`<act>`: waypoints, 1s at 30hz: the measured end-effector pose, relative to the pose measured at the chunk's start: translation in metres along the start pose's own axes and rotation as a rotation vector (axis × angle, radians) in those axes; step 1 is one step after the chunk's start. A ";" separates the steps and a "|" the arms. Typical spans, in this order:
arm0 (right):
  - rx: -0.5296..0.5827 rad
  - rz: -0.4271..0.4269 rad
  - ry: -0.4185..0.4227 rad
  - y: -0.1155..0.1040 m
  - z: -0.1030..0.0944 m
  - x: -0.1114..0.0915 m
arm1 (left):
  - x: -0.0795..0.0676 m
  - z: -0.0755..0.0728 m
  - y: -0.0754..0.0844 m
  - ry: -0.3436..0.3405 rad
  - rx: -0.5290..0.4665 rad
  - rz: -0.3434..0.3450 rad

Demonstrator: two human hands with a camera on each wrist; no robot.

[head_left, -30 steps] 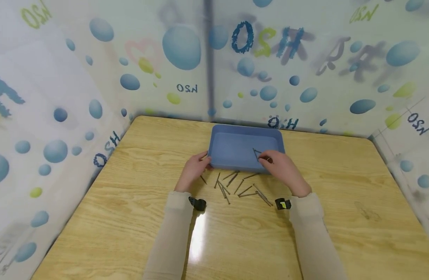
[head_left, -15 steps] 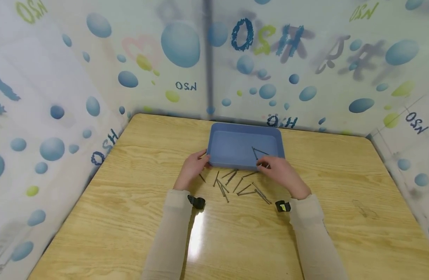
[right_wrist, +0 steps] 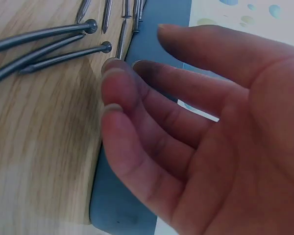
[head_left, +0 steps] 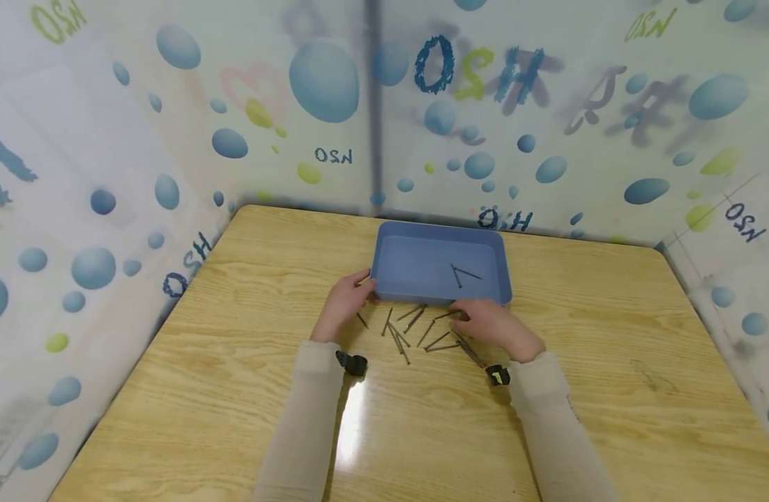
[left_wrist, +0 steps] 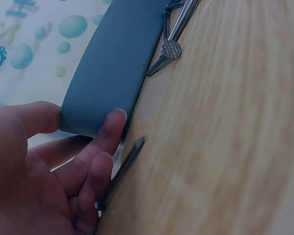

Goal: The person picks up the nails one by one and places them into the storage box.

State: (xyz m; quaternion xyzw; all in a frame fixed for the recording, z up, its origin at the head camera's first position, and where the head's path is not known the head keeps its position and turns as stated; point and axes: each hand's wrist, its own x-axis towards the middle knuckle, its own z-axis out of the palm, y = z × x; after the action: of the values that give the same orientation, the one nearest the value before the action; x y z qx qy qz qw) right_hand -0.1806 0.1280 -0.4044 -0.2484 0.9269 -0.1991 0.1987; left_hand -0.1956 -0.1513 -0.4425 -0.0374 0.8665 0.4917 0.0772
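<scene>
A shallow blue tray (head_left: 415, 268) sits near the back of the table, with two nails (head_left: 467, 272) lying in its right part. At its front left corner my left hand (head_left: 345, 303) grips the tray, thumb and fingertips against the walls. Close under those fingers, one loose nail (left_wrist: 121, 174) lies on the wood. My right hand (head_left: 492, 324) is low in front of the tray's right side, fingers bent loosely and thumb apart. Its fingertips reach the end of a nail (right_wrist: 121, 39), which is not lifted. Several more nails (head_left: 443, 346) are scattered before the tray.
The wooden table (head_left: 233, 376) runs up to a patterned wall covering (head_left: 422, 139) behind the tray and at both sides. Small black devices (head_left: 357, 364) are strapped at both wrists, over beige sleeves (head_left: 299, 425).
My right hand has let go of a nail in the tray, where two now lie, and has drawn back over the front wall to the nails on the table. My left hand stays put.
</scene>
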 end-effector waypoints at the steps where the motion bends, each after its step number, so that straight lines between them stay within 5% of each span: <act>1: 0.002 0.006 0.002 0.000 0.001 0.000 | 0.000 0.000 0.000 -0.001 -0.003 0.000; 30: -0.077 0.052 0.006 0.000 0.011 0.005 | 0.000 0.000 0.000 -0.009 -0.010 -0.005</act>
State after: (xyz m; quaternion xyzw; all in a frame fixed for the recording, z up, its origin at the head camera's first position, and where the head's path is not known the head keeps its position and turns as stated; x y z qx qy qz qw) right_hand -0.1793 0.1217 -0.4152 -0.2311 0.9406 -0.1588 0.1913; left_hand -0.1958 -0.1518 -0.4428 -0.0377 0.8635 0.4962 0.0823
